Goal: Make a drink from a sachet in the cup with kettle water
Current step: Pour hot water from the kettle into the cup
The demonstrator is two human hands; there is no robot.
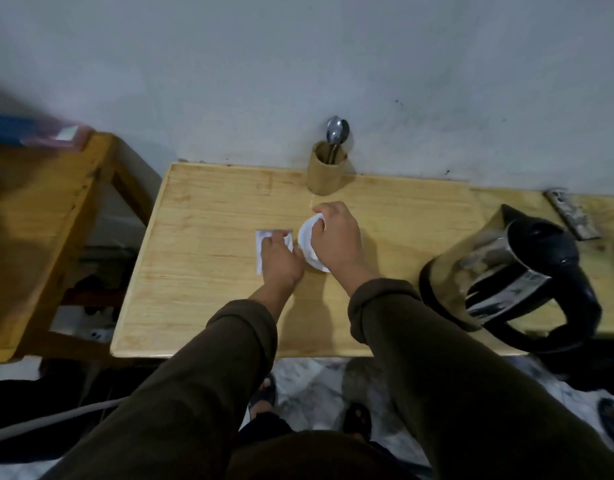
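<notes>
A white sachet (pixel 260 242) lies flat on the wooden table (pixel 201 271), mid-table. My left hand (pixel 281 259) rests on it with fingers curled over its right part. Just to the right stands a white cup (pixel 307 237); my right hand (pixel 336 242) covers it from above, fingers closed on its far rim. A steel and black kettle (pixel 506 275) stands at the right end of the table, apart from both hands.
A cardboard-coloured tube holder (pixel 324 169) with metal spoons (pixel 335 131) stands against the wall behind the cup. A second wooden table (pixel 38 220) stands to the left with a blue box (pixel 18 128). A metal hinge (pixel 570 213) lies at the back right.
</notes>
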